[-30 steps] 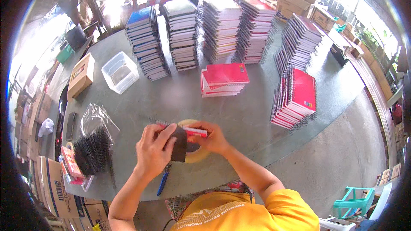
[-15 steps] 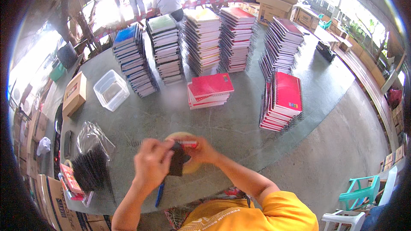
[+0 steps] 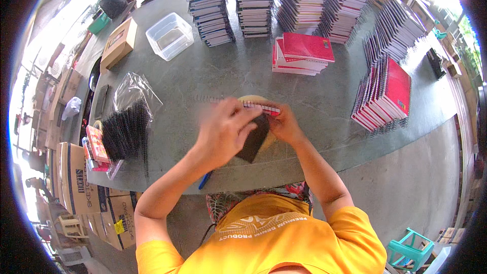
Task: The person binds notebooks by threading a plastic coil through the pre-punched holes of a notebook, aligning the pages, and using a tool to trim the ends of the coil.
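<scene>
Dark notebook cover (image 3: 255, 139), half hidden under blurred left hand (image 3: 221, 131).

A grey-green table (image 3: 324, 96) carries tall stacks of spiral notebooks (image 3: 284, 0) along its far edge. Nearer lie a low pile of red notebooks (image 3: 302, 53), a leaning red-covered stack (image 3: 385, 96), a clear plastic tub (image 3: 169, 35), a cardboard box (image 3: 118, 43) and a bag of black spiral bindings (image 3: 127, 127).
</scene>
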